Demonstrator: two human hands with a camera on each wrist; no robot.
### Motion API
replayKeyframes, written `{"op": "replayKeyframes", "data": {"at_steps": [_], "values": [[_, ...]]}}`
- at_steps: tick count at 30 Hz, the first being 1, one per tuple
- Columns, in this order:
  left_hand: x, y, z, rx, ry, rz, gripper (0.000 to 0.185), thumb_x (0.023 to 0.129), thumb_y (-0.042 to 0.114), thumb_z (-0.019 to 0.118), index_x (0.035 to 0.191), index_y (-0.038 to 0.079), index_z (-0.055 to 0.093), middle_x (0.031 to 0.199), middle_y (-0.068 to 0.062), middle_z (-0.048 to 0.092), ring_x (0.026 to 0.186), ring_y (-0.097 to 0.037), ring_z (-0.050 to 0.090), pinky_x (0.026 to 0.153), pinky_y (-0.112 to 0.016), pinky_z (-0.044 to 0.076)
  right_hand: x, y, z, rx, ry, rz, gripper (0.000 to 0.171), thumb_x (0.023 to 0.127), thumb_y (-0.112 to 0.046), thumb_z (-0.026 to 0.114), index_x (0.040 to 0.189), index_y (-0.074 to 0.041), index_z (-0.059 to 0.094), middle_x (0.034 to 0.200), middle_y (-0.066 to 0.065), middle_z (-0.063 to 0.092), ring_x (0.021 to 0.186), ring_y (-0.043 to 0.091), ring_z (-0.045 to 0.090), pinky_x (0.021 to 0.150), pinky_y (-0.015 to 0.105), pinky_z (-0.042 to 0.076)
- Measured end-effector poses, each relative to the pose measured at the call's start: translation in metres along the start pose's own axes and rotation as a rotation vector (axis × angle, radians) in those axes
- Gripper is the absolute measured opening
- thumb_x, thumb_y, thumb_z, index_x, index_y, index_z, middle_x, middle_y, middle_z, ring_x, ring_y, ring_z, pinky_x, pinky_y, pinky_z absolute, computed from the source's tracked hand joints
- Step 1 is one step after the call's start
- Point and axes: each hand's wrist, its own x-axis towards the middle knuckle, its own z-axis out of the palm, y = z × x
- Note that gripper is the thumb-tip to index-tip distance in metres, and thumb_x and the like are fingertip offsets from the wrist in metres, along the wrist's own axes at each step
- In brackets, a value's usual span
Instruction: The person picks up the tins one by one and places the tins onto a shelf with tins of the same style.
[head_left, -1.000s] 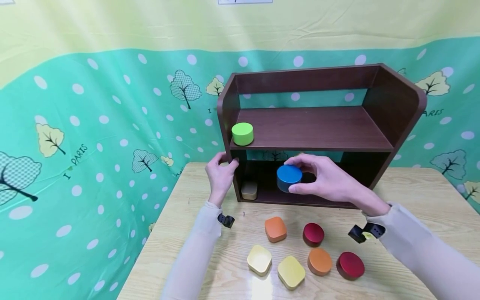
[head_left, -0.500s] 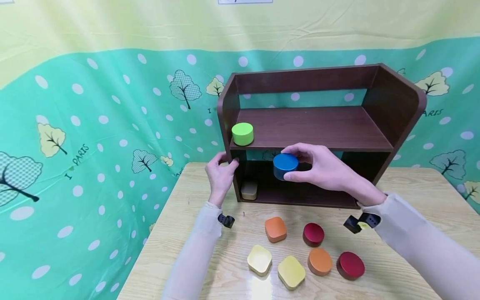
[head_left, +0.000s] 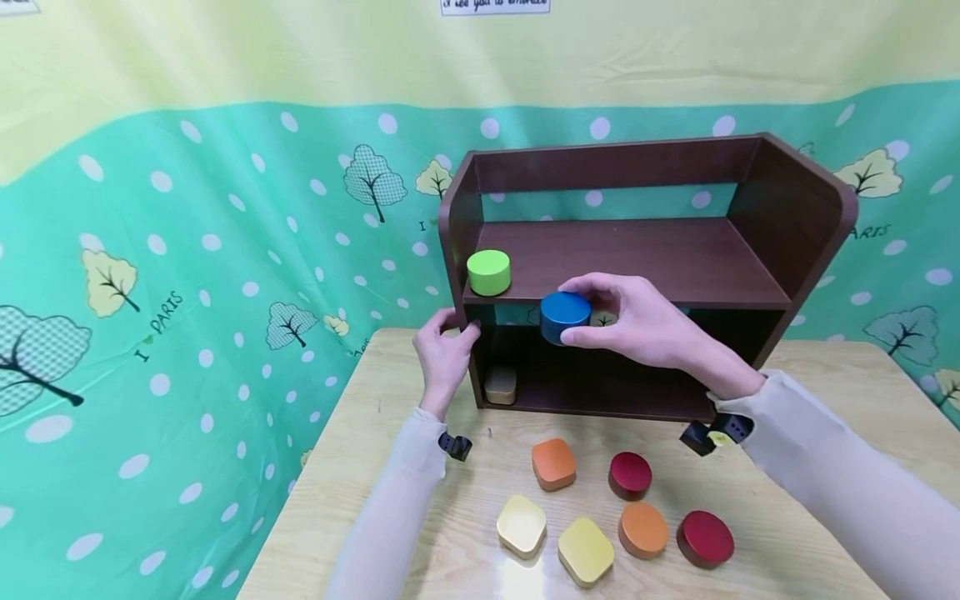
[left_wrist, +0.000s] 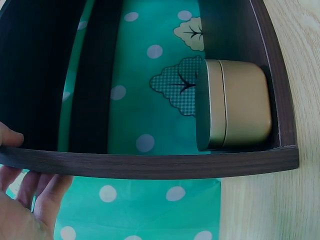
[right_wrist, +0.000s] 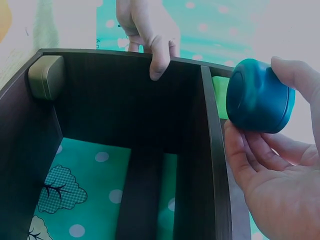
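Raised round blue tin, smooth, beside dark wooden shelf

The blue tin looks like smooth painted metal with a soft sheen. The shelf is dark wood-grain laminate, matt. The surface is pale wood grain, lightly glossy. The backdrop is printed cloth, creased.

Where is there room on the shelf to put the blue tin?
The upper board of the dark brown wooden shelf is bare from the round green tin at its left end to the right wall. Below, only a gold tin sits in the left corner. The round blue tin is in the right hand. The table front is crowded with tins.
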Motion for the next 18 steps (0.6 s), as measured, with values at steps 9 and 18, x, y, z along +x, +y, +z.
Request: {"op": "replayKeyframes", "data": {"at_steps": [9, 18], "values": [[0.001, 0.000, 0.000, -0.003, 0.012, 0.007, 0.018, 0.086, 0.006, 0.082, 0.103, 0.000, 0.080, 0.101, -0.023, 0.079, 0.100, -0.031, 0.070, 0.091, -0.032, 0.052, 0.012, -0.009, -0.006, -0.016, 0.026, 0.002, 0.058, 0.096, -0.023, 0.085, 0.148, -0.008, 0.063, 0.144, 0.015, 0.069, 0.123, 0.033, 0.071, 0.110, 0.053, 0.058], [-0.002, -0.001, 0.000, -0.008, -0.006, 0.001, 0.020, 0.087, 0.005, 0.082, 0.105, -0.003, 0.080, 0.103, -0.022, 0.079, 0.101, -0.031, 0.068, 0.092, -0.039, 0.053, 0.030, -0.010, -0.005, -0.009, 0.019, 0.021, 0.058, 0.098, -0.025, 0.082, 0.150, -0.008, 0.062, 0.144, 0.016, 0.068, 0.123, 0.033, 0.070, 0.110, 0.053, 0.058]]}}
